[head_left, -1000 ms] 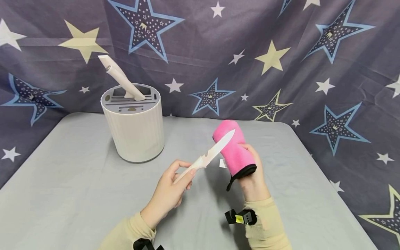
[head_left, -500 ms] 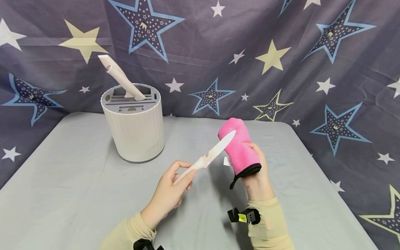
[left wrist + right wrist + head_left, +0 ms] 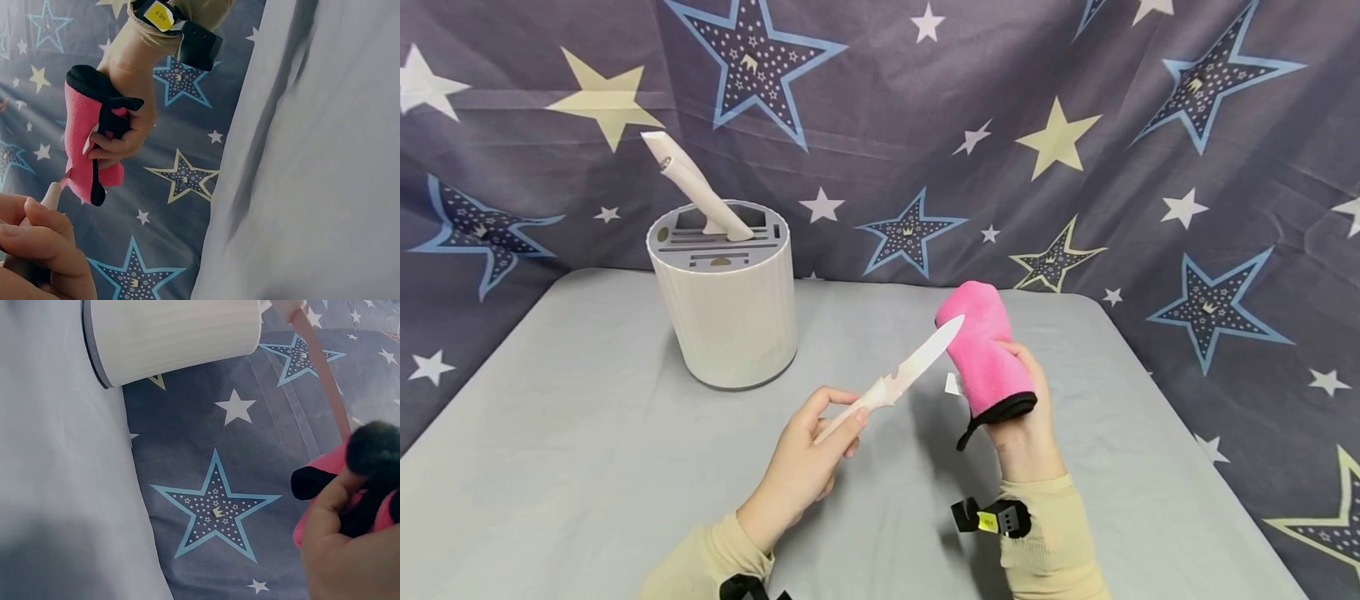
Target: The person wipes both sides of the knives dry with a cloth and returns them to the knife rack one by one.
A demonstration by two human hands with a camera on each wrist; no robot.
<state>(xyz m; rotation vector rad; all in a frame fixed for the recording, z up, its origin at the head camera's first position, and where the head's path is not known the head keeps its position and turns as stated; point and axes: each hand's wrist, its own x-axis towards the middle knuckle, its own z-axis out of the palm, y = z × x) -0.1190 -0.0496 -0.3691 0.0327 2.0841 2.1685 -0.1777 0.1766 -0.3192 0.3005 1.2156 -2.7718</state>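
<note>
My left hand (image 3: 801,458) pinches the pale handle of a kitchen knife (image 3: 921,360), with the blade slanting up to the right. My right hand (image 3: 1028,433) grips a folded pink cloth (image 3: 992,358) with black edging and a small white tag. In the head view the blade's tip overlaps the cloth's left side. The left wrist view has the cloth (image 3: 78,125) at the far end of the knife, its black trim wrapped partly under the right fingers. In the right wrist view the blade (image 3: 326,375) runs down to the cloth (image 3: 328,464).
A white ribbed knife block (image 3: 726,317) stands at the back left of the grey table (image 3: 572,467), with pale handles (image 3: 703,196) leaning up from its slotted top. Behind the table hangs a dark curtain (image 3: 880,108) printed with stars.
My right hand has shifted the pink cloth to the right and slightly up, toward the blade's tip. The left hand and knife have stayed nearly still.
</note>
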